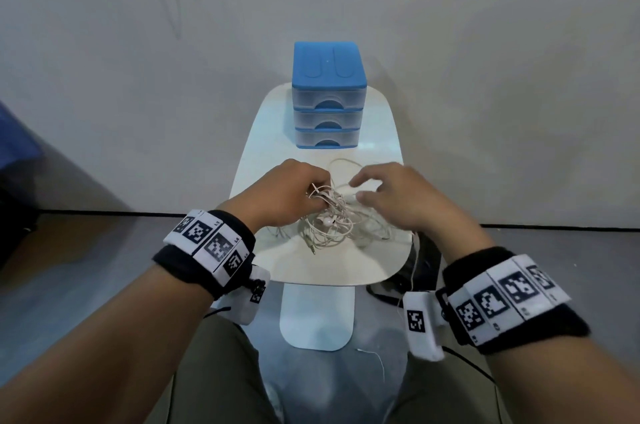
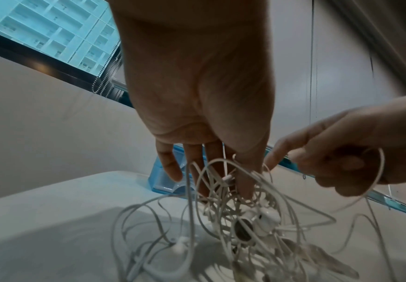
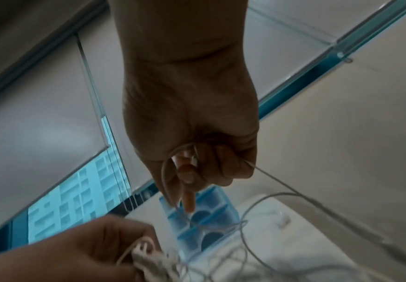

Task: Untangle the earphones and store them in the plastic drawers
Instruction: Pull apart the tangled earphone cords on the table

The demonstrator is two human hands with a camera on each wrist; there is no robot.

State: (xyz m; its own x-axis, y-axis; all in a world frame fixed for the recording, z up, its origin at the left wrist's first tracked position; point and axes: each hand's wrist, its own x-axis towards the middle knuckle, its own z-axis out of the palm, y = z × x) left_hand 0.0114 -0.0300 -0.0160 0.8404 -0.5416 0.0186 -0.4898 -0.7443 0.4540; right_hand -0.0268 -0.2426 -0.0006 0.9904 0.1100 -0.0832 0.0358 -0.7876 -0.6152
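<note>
One drawer unit point(image 1: 328, 96) (three drawers), one earphone tangle point(image 1: 332, 221) on table point(image 1: 374, 260). Left hand point(image 1: 287, 193) grip pinches the tangle; right hand point(image 1: 391, 196) curls round one cable loop.

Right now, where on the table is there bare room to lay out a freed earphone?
Bare table runs along the left edge beside the plastic drawers, and a strip lies at the near edge under the tangled earphones. The middle is crowded: left hand, right hand and cord loops reaching toward the drawers.
</note>
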